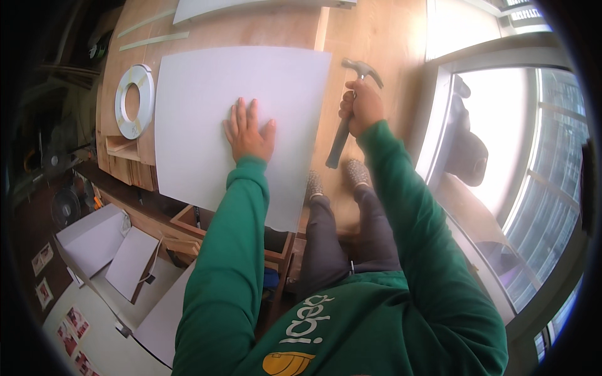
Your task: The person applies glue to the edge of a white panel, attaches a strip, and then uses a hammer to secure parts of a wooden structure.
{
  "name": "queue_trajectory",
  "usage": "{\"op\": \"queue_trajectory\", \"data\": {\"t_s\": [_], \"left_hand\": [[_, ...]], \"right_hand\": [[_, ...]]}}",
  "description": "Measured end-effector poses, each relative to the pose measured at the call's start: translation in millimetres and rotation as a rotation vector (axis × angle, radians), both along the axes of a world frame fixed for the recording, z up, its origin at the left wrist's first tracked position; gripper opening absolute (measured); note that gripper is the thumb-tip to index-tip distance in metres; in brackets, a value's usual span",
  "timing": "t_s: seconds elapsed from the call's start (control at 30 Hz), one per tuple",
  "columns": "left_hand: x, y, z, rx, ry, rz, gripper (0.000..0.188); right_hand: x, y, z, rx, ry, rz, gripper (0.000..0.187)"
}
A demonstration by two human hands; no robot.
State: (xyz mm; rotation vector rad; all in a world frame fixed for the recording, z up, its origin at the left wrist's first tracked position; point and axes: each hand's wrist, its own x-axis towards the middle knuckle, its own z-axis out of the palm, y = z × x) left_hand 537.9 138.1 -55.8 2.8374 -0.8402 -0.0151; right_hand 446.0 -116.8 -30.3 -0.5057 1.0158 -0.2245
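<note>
A claw hammer (339,141) with a grey metal head and a dark handle is in my right hand (364,108). My fingers wrap round its handle just below the head, and the handle's lower end points toward my feet. To its left lies a large white board (194,131) on a wooden workbench. My left hand (251,133) rests flat on the board, palm down with the fingers spread. Right of the board's edge, the hammer is held apart from it.
A roll of white edge banding (148,103) lies left of the board, with two pale strips (153,41) beyond it. Another white panel (244,7) is at the far edge. An open wooden drawer (188,217) sits below the bench. A framed window (539,175) stands at right.
</note>
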Motion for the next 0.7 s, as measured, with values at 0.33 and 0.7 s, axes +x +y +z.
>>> {"op": "queue_trajectory", "data": {"t_s": [0.33,0.7], "left_hand": [[1.8,0.3,0.1,0.006,0.044,-0.007,0.065],[2.0,3.3,1.0,0.016,0.039,-0.033,0.067]], "right_hand": [[26.1,-2.2,10.6,-0.146,0.099,-0.015,0.023],[26.8,-2.8,11.9,-0.139,0.111,0.056,0.024]]}}
